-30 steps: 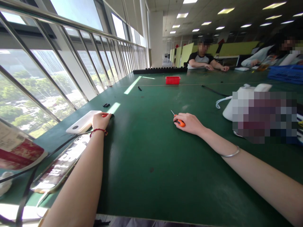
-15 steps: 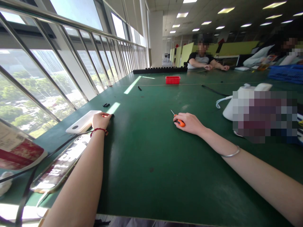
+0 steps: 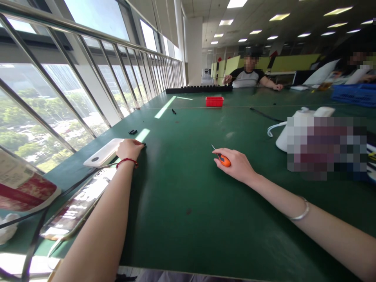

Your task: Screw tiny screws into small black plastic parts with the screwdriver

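Observation:
My right hand (image 3: 235,163) is closed round a small screwdriver (image 3: 225,160) with an orange and black handle, its thin metal shaft pointing away to the upper left. On the left, my left hand (image 3: 131,149) pinches a small black piece (image 3: 143,145) at its fingertips, close to the table surface; the fingers hide most of it. Beside that hand lies a white power-bank-like slab (image 3: 102,153). Just beyond it rests another small black part (image 3: 132,132). A further black bit (image 3: 174,111) lies farther up the green table (image 3: 182,188).
A red bin (image 3: 214,102) and a long black strip (image 3: 199,89) stand at the far side. A phone (image 3: 78,203), cables and a paper cup (image 3: 25,184) line the left edge by the railing. A white object (image 3: 282,135) stands right. A person (image 3: 246,76) sits opposite.
My left hand has shifted slightly right with the black piece. My right hand, holding the screwdriver, has come slightly nearer to me. The person opposite has raised one hand.

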Motion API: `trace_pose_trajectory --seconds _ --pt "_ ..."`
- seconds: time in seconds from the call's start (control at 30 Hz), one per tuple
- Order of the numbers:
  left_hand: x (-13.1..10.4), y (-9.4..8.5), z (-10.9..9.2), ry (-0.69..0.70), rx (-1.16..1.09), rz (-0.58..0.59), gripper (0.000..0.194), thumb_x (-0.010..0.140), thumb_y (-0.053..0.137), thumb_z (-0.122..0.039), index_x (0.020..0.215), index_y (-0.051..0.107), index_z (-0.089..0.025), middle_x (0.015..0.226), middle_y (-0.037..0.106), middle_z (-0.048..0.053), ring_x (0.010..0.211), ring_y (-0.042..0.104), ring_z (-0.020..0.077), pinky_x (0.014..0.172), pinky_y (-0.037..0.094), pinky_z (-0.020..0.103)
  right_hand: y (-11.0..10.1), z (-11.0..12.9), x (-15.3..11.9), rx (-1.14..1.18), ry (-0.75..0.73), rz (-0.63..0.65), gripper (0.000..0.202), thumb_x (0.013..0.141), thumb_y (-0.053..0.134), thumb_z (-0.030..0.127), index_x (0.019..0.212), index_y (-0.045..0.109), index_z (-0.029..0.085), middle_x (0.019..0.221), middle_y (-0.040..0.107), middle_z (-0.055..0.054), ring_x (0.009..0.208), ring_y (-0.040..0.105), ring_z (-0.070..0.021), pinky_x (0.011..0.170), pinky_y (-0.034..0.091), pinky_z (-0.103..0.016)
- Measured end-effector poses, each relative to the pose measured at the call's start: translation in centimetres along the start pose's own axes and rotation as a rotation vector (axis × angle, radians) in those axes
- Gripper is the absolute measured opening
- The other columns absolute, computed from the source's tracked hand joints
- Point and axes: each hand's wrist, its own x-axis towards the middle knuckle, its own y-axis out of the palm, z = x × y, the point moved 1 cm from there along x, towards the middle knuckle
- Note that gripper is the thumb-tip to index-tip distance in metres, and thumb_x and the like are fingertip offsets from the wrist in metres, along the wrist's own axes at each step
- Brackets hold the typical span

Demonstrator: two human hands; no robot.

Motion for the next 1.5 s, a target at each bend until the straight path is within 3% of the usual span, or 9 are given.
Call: trace_pose_trajectory --seconds 0.07,0.13,0.3,0.4,0.5,0.7,1.03,1.17,1.5 --pt "-0.9 0.6 -2.0 0.100 0.018 -0.066 0.025 0.075 0.064 -0.034 0.092 0.074 -0.018 0.091 0.072 0.009 0.091 0.065 0.0287 0.076 0.050 0.035 -0.5 0.9 -1.0 0.002 -0.016 -0.015 0.021 0.083 0.053 0.028 0.102 0.058 0.021 0.085 0.068 -0.003 0.065 0.059 -0.0158 0.063 0.046 -0.030" --pt "-2.5 1.4 -4.7 0.261 -0.046 -0.050 0.022 0.076 0.063 -0.031 0.091 0.073 -0.018 0.090 0.072 0.009 0.089 0.066 0.0263 0.077 0.051 0.033 -1.2 1.4 -1.8 0.016 0.012 -0.071 0.018 0.080 0.055 0.025 0.097 0.056 0.021 0.082 0.066 -0.002 0.065 0.058 -0.0161 0.063 0.046 -0.030" --pt "-8.3 4.2 -11.8 0.739 -0.331 0.226 0.014 0.078 0.062 -0.026 0.085 0.071 -0.017 0.082 0.072 0.004 0.078 0.066 0.0176 0.073 0.051 0.026 -3.6 1.5 -2.6 0.309 0.183 -0.275 0.015 0.076 0.060 0.024 0.090 0.055 0.022 0.080 0.065 -0.002 0.070 0.062 -0.0165 0.065 0.048 -0.029" --pt "-11.4 5.5 -13.7 0.960 -0.298 0.298 0.011 0.078 0.063 -0.021 0.084 0.071 -0.017 0.088 0.070 0.003 0.079 0.065 0.0170 0.073 0.050 0.026 -5.3 1.4 -2.7 0.432 0.283 -0.405 0.014 0.075 0.062 0.026 0.087 0.055 0.022 0.079 0.065 -0.002 0.070 0.062 -0.0159 0.064 0.048 -0.027" --pt "-12.7 6.1 -13.8 1.002 -0.308 0.296 0.012 0.081 0.062 -0.021 0.087 0.071 -0.017 0.090 0.069 0.004 0.079 0.064 0.0163 0.071 0.050 0.025 -6.2 1.5 -2.8 0.467 0.332 -0.414 0.009 0.078 0.060 0.029 0.080 0.056 0.021 0.067 0.061 0.001 0.057 0.056 -0.0133 0.056 0.044 -0.026" --pt "-12.8 6.8 -13.7 1.045 -0.346 0.285 0.013 0.083 0.060 -0.021 0.089 0.071 -0.018 0.093 0.068 0.003 0.081 0.063 0.0159 0.073 0.050 0.025 -5.9 2.2 -3.1 0.373 0.273 -0.323 0.011 0.079 0.058 0.027 0.070 0.057 0.020 0.057 0.056 0.002 0.050 0.050 -0.0118 0.053 0.040 -0.026" --pt "-12.6 7.0 -13.7 1.091 -0.390 0.319 0.018 0.085 0.056 -0.017 0.095 0.071 -0.018 0.099 0.068 0.005 0.089 0.063 0.0171 0.081 0.051 0.027 -4.9 2.2 -3.3 0.340 0.179 -0.276 0.010 0.081 0.057 0.027 0.074 0.055 0.020 0.060 0.058 0.003 0.050 0.053 -0.0109 0.052 0.042 -0.024" --pt "-12.6 7.0 -13.7 1.084 -0.397 0.318 0.019 0.085 0.056 -0.017 0.095 0.071 -0.018 0.099 0.068 0.005 0.089 0.063 0.0171 0.082 0.051 0.028 -4.8 2.2 -3.4 0.309 0.119 -0.321 0.008 0.081 0.056 0.024 0.073 0.056 0.020 0.062 0.059 0.003 0.052 0.055 -0.0107 0.053 0.042 -0.023" --pt "-12.8 6.8 -13.7 1.106 -0.358 0.318 0.021 0.087 0.052 -0.017 0.098 0.070 -0.018 0.101 0.067 0.005 0.093 0.063 0.0180 0.084 0.050 0.029 -4.6 1.7 -3.4 0.266 0.120 -0.337 0.009 0.080 0.056 0.025 0.073 0.056 0.021 0.064 0.062 0.001 0.056 0.059 -0.0128 0.055 0.044 -0.024"
